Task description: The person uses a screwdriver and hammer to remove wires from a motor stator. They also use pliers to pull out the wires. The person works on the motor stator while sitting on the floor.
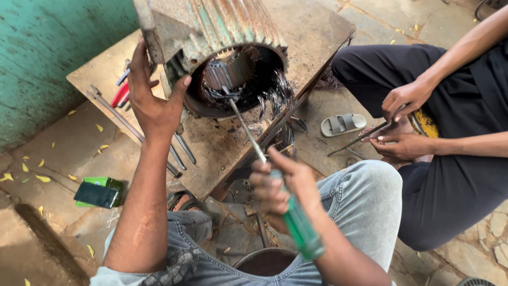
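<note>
We see a big ribbed motor housing (233, 32) lying on its side on a rusty metal plate (312, 37) set on the stone floor, its round open end turned toward us. Inside the opening sit dark copper windings (233, 74), and loose wire ends spill over the lower right rim. Our left hand (151, 98) is spread open against the left side of the housing, thumb pressed on the rim, fingers reaching up beside a grey metal bar (148, 26). Our right hand (280, 188) is clenched around the green handle of a long screwdriver (299, 225), whose thin shaft runs up and left, with the tip down among the windings at the lower edge of the opening. To the right sits another person in black clothes, whose two hands (402, 122) hold a thin dark rod (354, 140) over their lap. On the plate's left edge lie long metal rods (124, 124) and red-handled pliers (120, 95). A small green box (98, 193) rests on the floor, and a grey sandal (343, 124) lies beyond the plate.
</note>
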